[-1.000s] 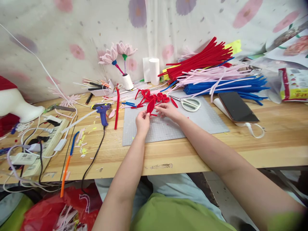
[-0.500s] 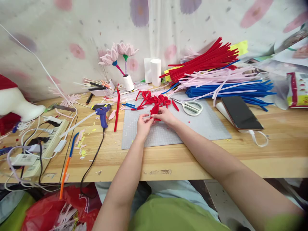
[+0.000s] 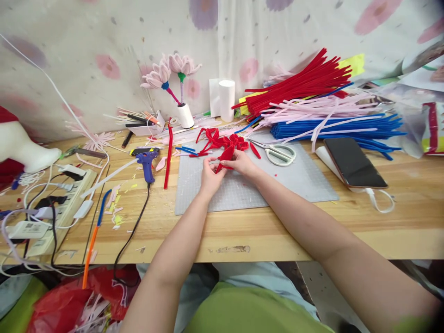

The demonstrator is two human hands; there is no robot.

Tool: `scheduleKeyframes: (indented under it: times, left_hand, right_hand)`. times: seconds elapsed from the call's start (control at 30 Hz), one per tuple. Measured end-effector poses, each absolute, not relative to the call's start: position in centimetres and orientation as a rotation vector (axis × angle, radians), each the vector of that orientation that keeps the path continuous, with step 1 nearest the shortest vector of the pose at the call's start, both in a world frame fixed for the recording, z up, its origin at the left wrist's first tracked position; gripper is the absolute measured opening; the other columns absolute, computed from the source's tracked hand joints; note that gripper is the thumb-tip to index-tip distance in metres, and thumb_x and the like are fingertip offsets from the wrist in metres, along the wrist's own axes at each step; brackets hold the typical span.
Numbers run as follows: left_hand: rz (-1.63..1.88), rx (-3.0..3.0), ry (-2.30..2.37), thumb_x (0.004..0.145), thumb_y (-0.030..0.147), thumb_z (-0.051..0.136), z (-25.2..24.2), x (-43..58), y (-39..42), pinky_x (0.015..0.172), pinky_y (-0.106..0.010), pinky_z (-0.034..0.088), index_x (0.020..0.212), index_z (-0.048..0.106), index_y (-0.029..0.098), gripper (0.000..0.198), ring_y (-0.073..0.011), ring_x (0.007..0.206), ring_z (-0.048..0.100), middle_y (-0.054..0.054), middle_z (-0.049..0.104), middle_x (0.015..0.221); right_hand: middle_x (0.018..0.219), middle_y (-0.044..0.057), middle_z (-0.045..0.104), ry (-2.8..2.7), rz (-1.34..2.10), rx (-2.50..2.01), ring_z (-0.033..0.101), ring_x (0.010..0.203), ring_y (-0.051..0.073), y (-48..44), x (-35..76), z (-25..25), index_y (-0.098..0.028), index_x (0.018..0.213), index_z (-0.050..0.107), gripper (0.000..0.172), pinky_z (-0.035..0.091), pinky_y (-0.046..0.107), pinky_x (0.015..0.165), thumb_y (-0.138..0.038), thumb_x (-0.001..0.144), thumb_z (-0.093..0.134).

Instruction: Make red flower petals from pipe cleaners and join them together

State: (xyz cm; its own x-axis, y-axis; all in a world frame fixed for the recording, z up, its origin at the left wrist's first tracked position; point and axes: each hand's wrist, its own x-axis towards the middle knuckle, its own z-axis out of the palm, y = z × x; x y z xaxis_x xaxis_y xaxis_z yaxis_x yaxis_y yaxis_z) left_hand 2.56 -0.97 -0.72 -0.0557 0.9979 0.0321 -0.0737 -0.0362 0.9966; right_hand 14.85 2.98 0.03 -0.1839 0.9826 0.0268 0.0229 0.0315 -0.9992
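Note:
Over the grey cutting mat (image 3: 236,194), my left hand (image 3: 211,177) and my right hand (image 3: 242,164) are closed together on a red fuzzy petal (image 3: 226,157) shaped from pipe cleaner. Its pointed tip rises between the fingers; its lower part is partly hidden by them. Just behind lie several looped red pipe-cleaner pieces (image 3: 212,137). A small red leaf-shaped piece (image 3: 255,150) rests right of my right hand, beside scissors (image 3: 280,155) with pale handles.
Left of the mat are a red pipe cleaner (image 3: 168,159), a purple glue gun (image 3: 147,166) and a cabled power strip (image 3: 65,217). Behind stand pink pipe-cleaner flowers (image 3: 182,67). Red (image 3: 294,85) and blue (image 3: 333,128) pipe-cleaner bundles lie back right, near a phone (image 3: 354,163).
The red petal is tilted more to the right between my fingers, and my left hand has turned slightly around it. The whole view has shifted a little.

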Motion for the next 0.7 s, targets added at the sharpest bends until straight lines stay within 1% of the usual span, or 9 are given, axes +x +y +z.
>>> scheduleKeyframes:
  times: [0.1, 0.3, 0.4, 0.53, 0.7]
  left_hand:
    - [1.357, 1.386, 1.328, 0.067, 0.015, 0.063, -0.93, 2.52, -1.27, 0.065, -0.024, 0.043, 0.094, 0.039, 0.022, 0.037, -0.0104, 0.059, 0.057, 0.004, 0.06, 0.065]
    - [1.322, 1.583, 1.469, 0.072, 0.02, 0.061, -0.54, 2.39, -1.7, 0.073, -0.028, 0.042, 0.093, 0.045, 0.023, 0.028, -0.0157, 0.069, 0.061, 0.0, 0.065, 0.073]
    - [1.291, 1.611, 1.494, 0.076, 0.022, 0.057, -0.49, 2.46, -1.76, 0.075, -0.03, 0.042, 0.092, 0.045, 0.023, 0.021, -0.0176, 0.074, 0.062, -0.002, 0.066, 0.076]
    - [1.286, 1.543, 1.474, 0.077, 0.018, 0.054, -0.41, 2.5, -1.67, 0.075, -0.03, 0.044, 0.092, 0.044, 0.023, 0.019, -0.0169, 0.073, 0.063, -0.001, 0.066, 0.073]
    - [1.286, 1.276, 1.442, 0.074, 0.012, 0.052, -0.25, 2.7, -1.1, 0.068, -0.029, 0.047, 0.088, 0.042, 0.023, 0.021, -0.0142, 0.058, 0.062, 0.005, 0.058, 0.057]
  right_hand:
    - [0.069, 0.003, 0.063, -1.381, 1.292, -1.118, 0.056, 0.065, 0.014, 2.8, 14.83, 0.22, -0.014, 0.068, 0.056, 0.023, 0.046, 0.029, 0.066, -0.023, 0.053, 0.071]
    - [0.061, 0.001, 0.06, -1.274, 1.359, -1.155, 0.048, 0.052, 0.01, 2.83, 14.72, 0.08, -0.014, 0.068, 0.057, 0.023, 0.039, 0.024, 0.05, -0.023, 0.052, 0.071]
    - [0.058, 0.0, 0.058, -1.256, 1.371, -1.137, 0.045, 0.049, 0.009, 2.81, 14.72, 0.06, -0.014, 0.066, 0.056, 0.025, 0.036, 0.023, 0.046, -0.025, 0.051, 0.073]
    - [0.06, 0.001, 0.06, -1.32, 1.326, -1.133, 0.048, 0.052, 0.01, 2.74, 14.86, -0.1, -0.014, 0.065, 0.057, 0.026, 0.039, 0.025, 0.051, -0.028, 0.051, 0.073]
    - [0.067, 0.002, 0.062, -1.42, 1.232, -1.073, 0.053, 0.062, 0.013, 2.58, 14.68, -0.38, -0.013, 0.067, 0.057, 0.025, 0.043, 0.028, 0.063, -0.028, 0.053, 0.071]
